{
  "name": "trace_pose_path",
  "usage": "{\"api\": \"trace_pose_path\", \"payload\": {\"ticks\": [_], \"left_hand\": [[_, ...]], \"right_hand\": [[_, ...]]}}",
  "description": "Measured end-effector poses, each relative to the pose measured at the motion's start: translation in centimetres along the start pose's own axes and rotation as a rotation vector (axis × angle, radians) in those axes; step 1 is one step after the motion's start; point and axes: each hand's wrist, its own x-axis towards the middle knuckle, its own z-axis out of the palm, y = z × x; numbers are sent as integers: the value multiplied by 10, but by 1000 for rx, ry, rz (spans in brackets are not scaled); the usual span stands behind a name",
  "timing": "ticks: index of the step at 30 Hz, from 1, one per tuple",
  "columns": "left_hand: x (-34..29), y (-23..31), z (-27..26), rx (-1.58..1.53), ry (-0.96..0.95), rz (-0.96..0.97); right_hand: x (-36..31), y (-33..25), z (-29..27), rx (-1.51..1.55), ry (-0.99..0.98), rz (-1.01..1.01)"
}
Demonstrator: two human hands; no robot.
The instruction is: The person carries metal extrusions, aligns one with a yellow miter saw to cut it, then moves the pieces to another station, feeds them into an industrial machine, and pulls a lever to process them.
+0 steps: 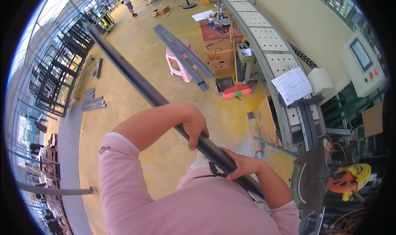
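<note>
A long dark grey metal profile (142,87) slants across my body, from the upper left down to the lower right. My left hand (194,125) is wrapped over it near the middle, its fingers curled round the far side. Lower down, my right hand (243,164) grips the same profile close to my chest, thumb on top. The profile's lower end passes behind my right forearm and is hidden. Beyond my hands, two grey metal strips (181,55) lie across a pink plastic stool (174,65).
On the right runs a roller-less perforated conveyor table (270,39) with a paper sheet (293,85) on it. A saw with an orange and yellow guard (350,182) stands beside a control panel (364,63). A pink broom (237,91) leans by cardboard boxes (220,55). Dark frames (53,80) line the left.
</note>
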Motion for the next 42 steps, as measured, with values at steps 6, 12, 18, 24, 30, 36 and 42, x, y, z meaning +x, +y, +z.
{"api": "trace_pose_path", "payload": {"ticks": [6,12,18,24,30,36,42], "left_hand": [[-117,-151,75,-309,2043,521],[-5,-389,143,-2018,1828,1464],[89,-490,141,-2403,1244,1484],[199,-628,109,-2832,1356,853],[214,-744,16,-2759,1476,501],[226,-840,-69,-2783,1312,1058],[273,-947,-138,-2856,1250,236]], "right_hand": [[110,-33,-14,289,-2,1],[223,-42,-36,499,-34,169],[296,-52,-89,-257,349,149],[402,-87,-166,-747,516,496],[510,-114,-289,-959,523,515],[628,-156,-380,-953,564,454],[744,-124,-464,-1140,665,432]]}}
